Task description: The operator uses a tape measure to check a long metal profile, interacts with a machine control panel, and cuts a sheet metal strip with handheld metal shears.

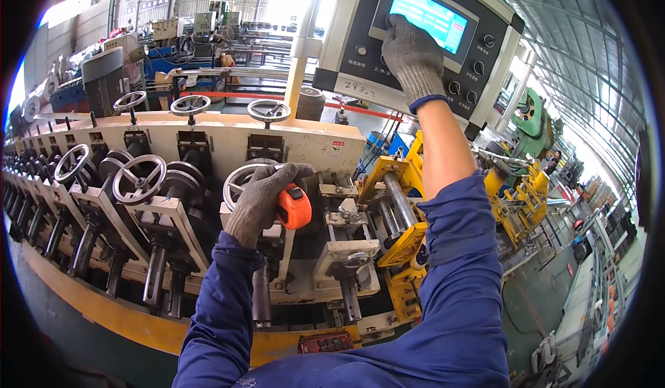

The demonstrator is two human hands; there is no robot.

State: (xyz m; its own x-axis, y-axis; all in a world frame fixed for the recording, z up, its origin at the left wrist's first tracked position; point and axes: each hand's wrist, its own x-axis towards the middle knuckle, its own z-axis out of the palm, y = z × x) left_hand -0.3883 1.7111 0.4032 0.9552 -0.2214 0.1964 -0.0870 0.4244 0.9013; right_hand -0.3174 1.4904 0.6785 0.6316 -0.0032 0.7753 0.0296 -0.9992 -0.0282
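Head view: left hand [260, 201] in a grey knit glove, fingers curled tight around an orange tape measure [295, 206], held up in front of the roll-forming machine [208, 146]. No blade is drawn out of the case; the tape looks retracted. The hand hangs just before one of the grey handwheels [138, 179] and the roller stands, not touching them as far as can be told.

Right hand [413, 59], gloved the same, is raised to the control panel [422, 38] on its cream housing. Fingers lie flat against the lower left edge of the lit blue touchscreen [429, 15], holding nothing; the hand is open and pressing or resting on the glass. Black knobs [478, 66] sit just right of the hand.

Judged progress: the panel is being attended to, while the measuring tool is carried but not in use against the yellow cutter unit [398, 229].
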